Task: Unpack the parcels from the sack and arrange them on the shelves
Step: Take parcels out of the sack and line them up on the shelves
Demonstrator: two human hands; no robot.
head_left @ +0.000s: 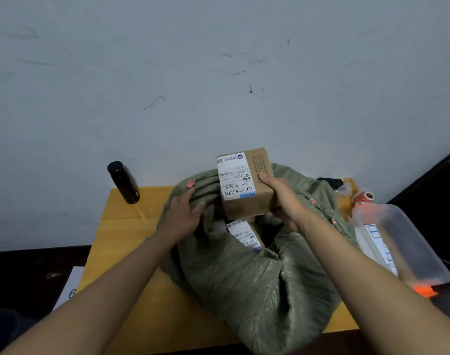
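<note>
A grey-green woven sack [244,283] lies open on a yellow wooden table [121,226]. My right hand [285,201] grips a small cardboard parcel [254,206] with a white shipping label, held just above the sack's mouth. My left hand [185,213] holds the rolled left rim of the sack. A second labelled cardboard parcel [247,235] shows inside the sack's opening, partly hidden by the fabric. No shelves are in view.
A black cylindrical bottle [124,183] stands at the table's back left. A clear plastic box with orange clips [403,247] sits at the right edge, with a red-and-white tape roll [364,197] and a dark object [330,181] behind it. A pale wall rises behind the table.
</note>
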